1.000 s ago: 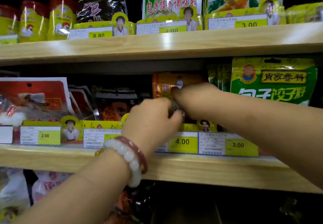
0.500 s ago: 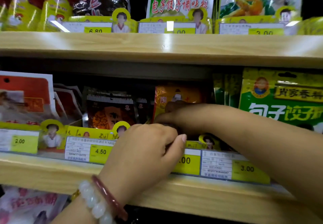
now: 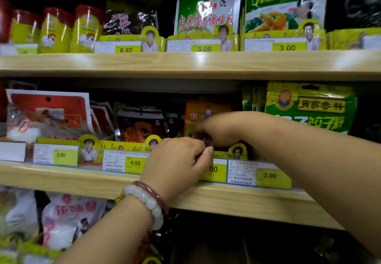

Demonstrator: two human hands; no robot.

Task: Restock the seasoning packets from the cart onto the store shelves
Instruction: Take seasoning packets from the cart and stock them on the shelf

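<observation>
My hands have barely moved since a moment ago: left hand [image 3: 178, 161] and right hand [image 3: 216, 128] both pinch the orange seasoning packet [image 3: 203, 111] behind the price tags [image 3: 258, 174], between the dark packets [image 3: 142, 124] and green packets [image 3: 311, 107] on the middle shelf [image 3: 61, 178].

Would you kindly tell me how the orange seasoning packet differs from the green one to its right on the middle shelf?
The orange seasoning packet is half hidden behind both hands, right hand and left hand; the green seasoning packet stands untouched and in fuller view. The orange one looks narrower, the green one wider with bold white lettering. Both stand upright on the wooden middle shelf.
</observation>
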